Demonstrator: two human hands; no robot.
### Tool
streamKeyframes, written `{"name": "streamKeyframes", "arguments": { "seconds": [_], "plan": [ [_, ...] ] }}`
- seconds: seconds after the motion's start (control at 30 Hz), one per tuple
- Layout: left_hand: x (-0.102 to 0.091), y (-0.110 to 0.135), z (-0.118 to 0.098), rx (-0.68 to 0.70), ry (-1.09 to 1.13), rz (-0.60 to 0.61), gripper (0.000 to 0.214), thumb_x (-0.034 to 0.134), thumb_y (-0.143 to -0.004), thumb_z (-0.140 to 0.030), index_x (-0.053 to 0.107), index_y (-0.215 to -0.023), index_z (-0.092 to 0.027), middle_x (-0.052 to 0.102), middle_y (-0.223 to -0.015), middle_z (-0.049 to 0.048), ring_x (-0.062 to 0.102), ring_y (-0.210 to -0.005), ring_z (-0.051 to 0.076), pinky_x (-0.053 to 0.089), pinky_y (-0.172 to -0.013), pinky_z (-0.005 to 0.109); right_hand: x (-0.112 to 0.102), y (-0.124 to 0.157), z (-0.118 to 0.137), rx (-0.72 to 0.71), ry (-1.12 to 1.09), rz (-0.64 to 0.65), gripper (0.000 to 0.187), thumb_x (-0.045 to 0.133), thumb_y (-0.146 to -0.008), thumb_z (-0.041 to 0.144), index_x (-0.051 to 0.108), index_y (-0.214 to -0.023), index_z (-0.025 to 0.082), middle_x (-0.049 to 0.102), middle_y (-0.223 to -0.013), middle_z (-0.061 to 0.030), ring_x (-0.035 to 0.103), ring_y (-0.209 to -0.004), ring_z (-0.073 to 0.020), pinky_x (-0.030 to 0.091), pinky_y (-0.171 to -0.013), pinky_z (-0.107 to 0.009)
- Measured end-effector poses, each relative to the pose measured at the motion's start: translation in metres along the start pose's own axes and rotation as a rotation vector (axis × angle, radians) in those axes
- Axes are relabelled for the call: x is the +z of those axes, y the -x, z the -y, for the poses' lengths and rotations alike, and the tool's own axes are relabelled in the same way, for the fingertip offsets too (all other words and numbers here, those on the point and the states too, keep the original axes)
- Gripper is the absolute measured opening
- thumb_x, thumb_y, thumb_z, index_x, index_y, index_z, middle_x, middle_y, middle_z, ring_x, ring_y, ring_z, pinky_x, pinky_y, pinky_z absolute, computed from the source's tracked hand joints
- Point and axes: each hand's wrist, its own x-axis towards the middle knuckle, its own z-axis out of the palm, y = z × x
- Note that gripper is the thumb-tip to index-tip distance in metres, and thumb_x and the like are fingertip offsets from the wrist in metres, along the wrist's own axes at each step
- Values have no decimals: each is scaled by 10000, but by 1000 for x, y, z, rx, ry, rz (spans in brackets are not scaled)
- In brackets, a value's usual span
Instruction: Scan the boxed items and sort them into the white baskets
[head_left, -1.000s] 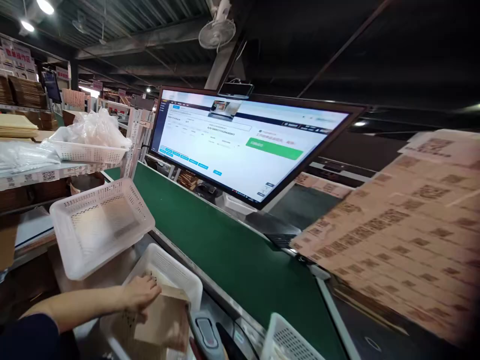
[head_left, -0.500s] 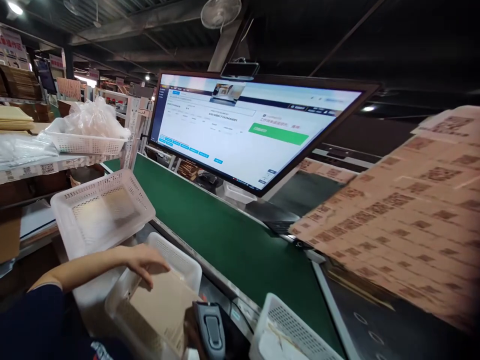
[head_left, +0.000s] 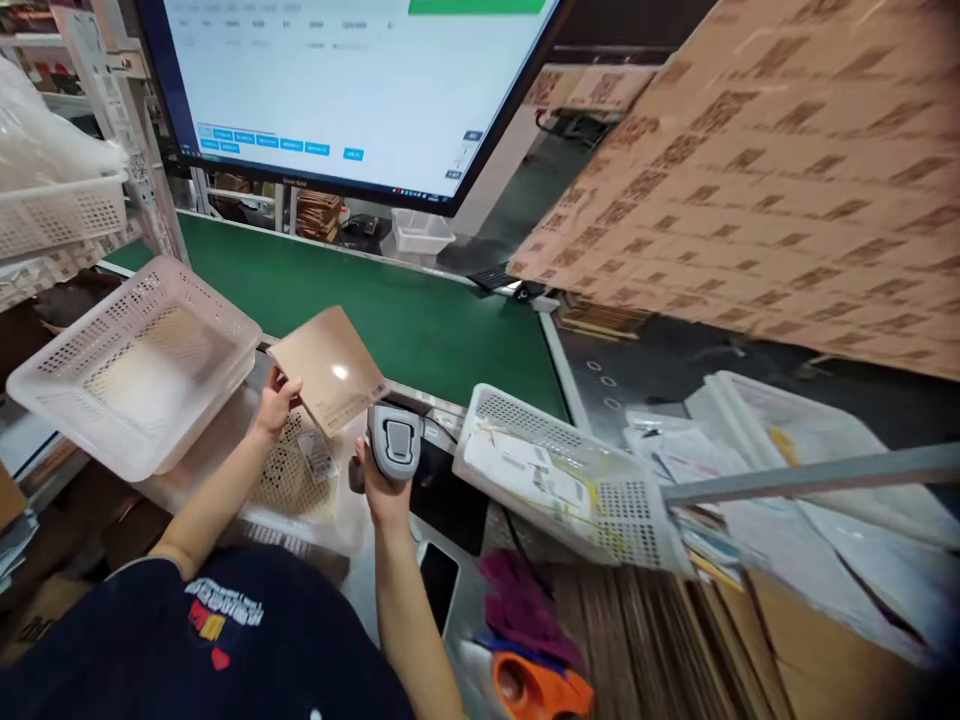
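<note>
My left hand (head_left: 276, 404) pinches the lower left edge of a flat kraft-brown package (head_left: 327, 362), thumb in front. The package is tilted and raised over the near edge of the green belt, with small print along its lower edge. In my right hand (head_left: 386, 495) is a grey barcode scanner (head_left: 395, 443), its head close to the package's lower right corner. Beneath my hands, a white basket (head_left: 345, 525) holds a perforated-looking tan item with a label (head_left: 319, 455). Part of that basket is hidden by my forearms.
A white basket (head_left: 244, 325) stands at the left, another (head_left: 652, 520) with papers at the right. A monitor (head_left: 337, 110) hangs beyond the green belt (head_left: 450, 340). A large taped board (head_left: 750, 200) juts in at upper right. An orange tape dispenser (head_left: 536, 685) and phone (head_left: 439, 585) lie nearby.
My left hand was over the brown package in the basket; now it holds the package up. The scanner has come up beside it in my right hand. My view has tilted down.
</note>
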Motion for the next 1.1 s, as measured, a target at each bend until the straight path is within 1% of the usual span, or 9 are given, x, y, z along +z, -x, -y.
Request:
{"name": "streamKeyframes", "arguments": {
  "seconds": [0.03, 0.1, 0.17, 0.27, 0.37, 0.5, 0.77, 0.9, 1.1],
  "plan": [
    [-3, -7, -6, 36, 0, -47, 760, 967, -622, -691, 632, -1154, -264, 776, -1049, 35, 767, -889, 257, 653, -715, 361, -8, 6, -1, 33, 16, -1, 845, 800, -827, 806, 672, -1374, 176, 806, -1315, -238, 793, -1209, -389, 628, -1171, -682],
    [-12, -19, -17, 89, -17, -80, 705, 947, -615, -641, 654, -1130, -259, 764, -1021, 15, 738, -885, 233, 606, -694, 311, -23, 17, 3, 76, 80, 35, 794, 864, -748, 793, 717, -1234, 182, 835, -1219, -233, 816, -1120, -404, 652, -1119, -666],
    [-22, -25, -23, 126, -42, -56, 647, 908, -635, -611, 661, -1118, -259, 751, -1007, 5, 719, -886, 219, 572, -696, 290, -36, 25, 12, 92, 148, 111, 744, 863, -732, 773, 755, -1180, 189, 849, -1210, -232, 826, -1123, -425, 654, -1102, -672],
    [-33, -26, -22, 176, -68, -16, 614, 893, -669, -564, 649, -1139, -253, 742, -1036, 13, 726, -944, 223, 581, -768, 299, -47, 32, 22, 109, 185, 182, 675, 827, -745, 748, 802, -1136, 198, 866, -1178, -220, 838, -1094, -430, 665, -1066, -668],
    [-37, -26, -14, 189, -76, 38, 631, 912, -720, -560, 623, -1178, -237, 747, -1097, 42, 738, -1025, 243, 618, -884, 341, -53, 38, 26, 117, 198, 218, 652, 818, -750, 731, 824, -1104, 182, 872, -1179, -226, 843, -1085, -430, 675, -1038, -620],
    [-42, -31, -4, 201, -66, 64, 727, 957, -713, -610, 600, -1217, -226, 744, -1151, 65, 736, -1095, 260, 625, -995, 391, -61, 46, 27, 104, 234, 255, 638, 790, -789, 726, 834, -1123, 184, 877, -1185, -211, 849, -1079, -415, 680, -997, -569],
    [-44, -39, 2, 215, -142, 43, 760, 947, -697, -691, 614, -1222, -254, 738, -1208, 85, 737, -1194, 320, 634, -993, 424, -68, 56, 26, 116, 270, 269, 522, 756, -768, 679, 803, -1004, 216, 874, -1054, -172, 842, -966, -402, 687, -884, -544],
    [-41, -37, 0, 218, -137, 25, 786, 954, -649, -721, 623, -1196, -264, 735, -1190, 80, 738, -1134, 300, 625, -946, 405, -70, 57, 25, 106, 277, 276, 500, 745, -801, 682, 788, -993, 222, 871, -1068, -164, 832, -970, -383, 676, -890, -526],
    [-41, -38, -3, 246, -151, -9, 881, 976, -603, -839, 627, -1163, -255, 756, -1104, 77, 752, -1036, 301, 628, -891, 416, -72, 61, 31, 21, 343, 312, 408, 711, -819, 598, 754, -954, 215, 833, -952, -141, 792, -858, -350, 604, -737, -430]
  ]
}}
